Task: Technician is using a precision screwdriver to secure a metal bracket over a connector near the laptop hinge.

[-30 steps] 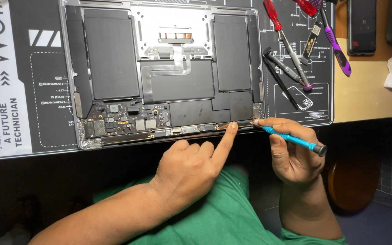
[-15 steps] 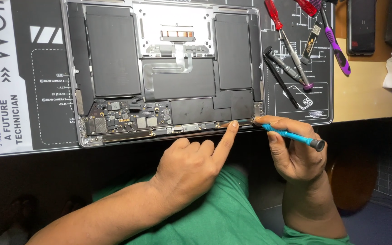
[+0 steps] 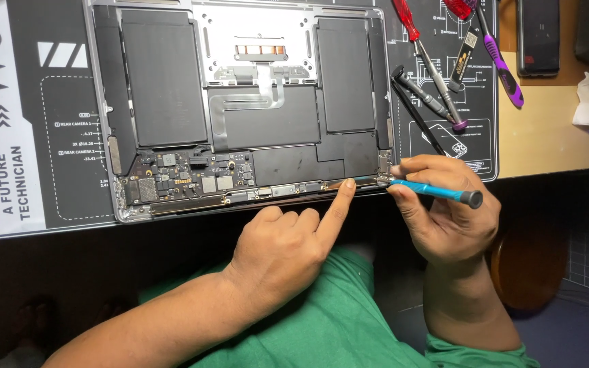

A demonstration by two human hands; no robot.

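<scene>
Left hand (image 3: 284,249) fingertip unmoved on laptop (image 3: 240,109), right hand (image 3: 444,211) screwdriver (image 3: 431,191) steady

— Item: person at the bench. Clothing?
— Green short-sleeved shirt (image 3: 335,327), soft knit, creased across the front.
— Forearms, wrists?
— Bare. Left hand (image 3: 284,249) and right hand (image 3: 444,218): no gloves, rings or watch visible.

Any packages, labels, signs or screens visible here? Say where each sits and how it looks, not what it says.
Repair mat: under the opened laptop, dark grey with white line diagrams and a white printed strip along its left edge.
Phone: top right on the wooden desk, dark rectangle, screen off.
No packages or signs.
</scene>
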